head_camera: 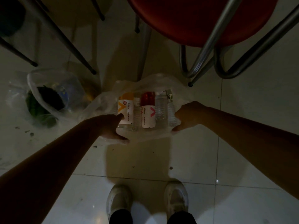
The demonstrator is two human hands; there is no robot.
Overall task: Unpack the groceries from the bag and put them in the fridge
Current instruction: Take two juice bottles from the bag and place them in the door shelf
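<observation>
A clear plastic bag [150, 83] lies on the tiled floor in front of my feet. Inside it, side by side, lie an orange-capped white bottle [125, 109], a red-capped white bottle [148, 110] and several clear water bottles [161, 107]. My left hand [111, 128] grips the bag's near left edge, thumb against the orange-capped bottle. My right hand [187, 115] holds the bag's right edge beside the clear bottles. The scene is dim.
A second plastic bag [47, 101] with dark green and blue items sits on the floor at left. A red chair [202, 18] with metal tube legs [208, 44] stands right behind the bottles. Thin table legs [64, 39] slant down at upper left. My shoes [119, 201] are at the bottom.
</observation>
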